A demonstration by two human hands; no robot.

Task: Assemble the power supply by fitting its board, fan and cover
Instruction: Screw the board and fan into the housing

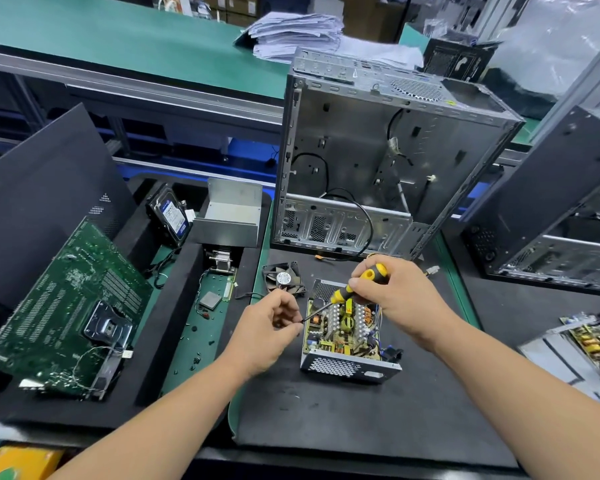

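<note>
Our right hand [388, 292] grips the yellow-and-black screwdriver [355, 287] over the open grey metal power supply [347, 341] on the table's black mat [361, 420]; left-hand [267, 327] fingers pinch its tip; the black fan [284, 277] lies just beyond.

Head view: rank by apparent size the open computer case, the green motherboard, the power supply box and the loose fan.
1. computer case
2. motherboard, though it lies nearer the camera
3. power supply box
4. fan
</note>
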